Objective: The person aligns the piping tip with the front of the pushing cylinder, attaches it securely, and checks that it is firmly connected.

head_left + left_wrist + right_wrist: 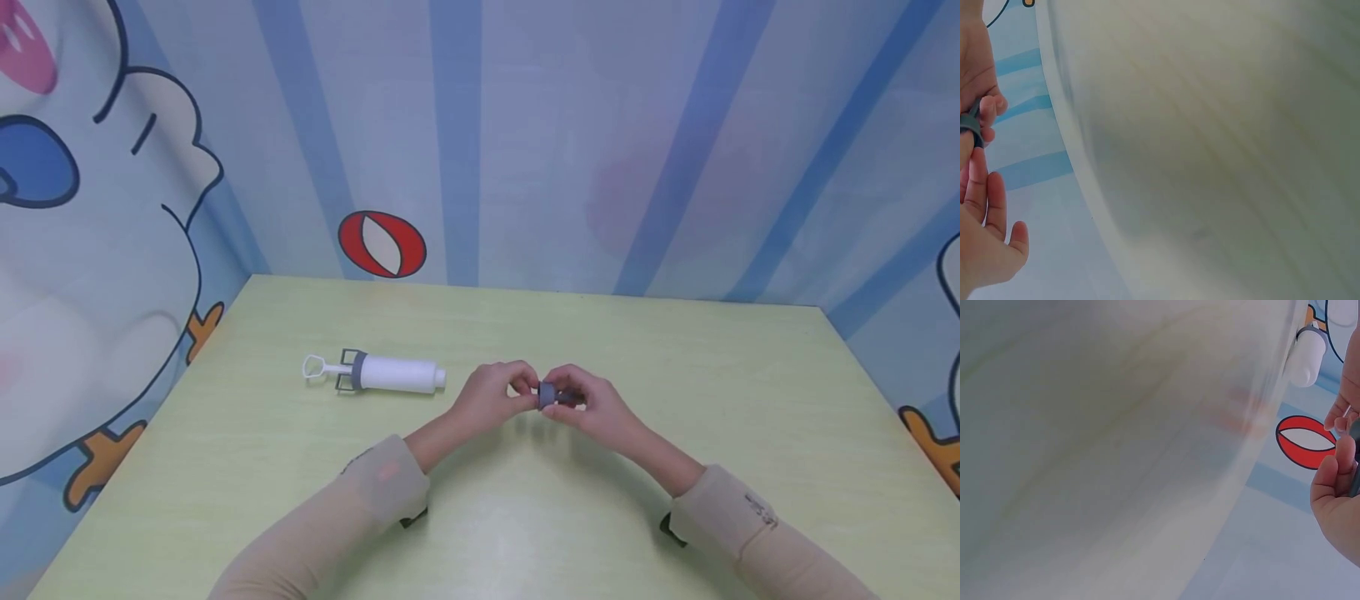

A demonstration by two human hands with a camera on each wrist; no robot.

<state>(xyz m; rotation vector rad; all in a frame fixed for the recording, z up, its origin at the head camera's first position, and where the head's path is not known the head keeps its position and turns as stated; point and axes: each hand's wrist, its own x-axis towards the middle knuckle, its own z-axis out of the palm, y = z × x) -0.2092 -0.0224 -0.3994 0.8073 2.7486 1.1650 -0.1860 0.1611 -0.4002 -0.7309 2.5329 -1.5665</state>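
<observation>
In the head view, a small dark grey round cap (547,395) with a narrow stem is held between both hands, a little above the table. My left hand (491,394) pinches the cap's left side between thumb and fingertip. On the other side, the thumb and fingers of my right hand (602,408) grip the cap's edge, its stem pointing in toward the palm. The left wrist view catches the ring-like cap (969,124) at its left border, partly cut off. At the right border of the right wrist view, the fingers partly cover the grey piece (1355,434).
Left of the hands, a white pump-like cylinder (397,374) with a grey collar and a white loop handle lies on its side on the pale green table (555,533). A striped blue cloth wall (540,150) with cartoon prints rises behind the table.
</observation>
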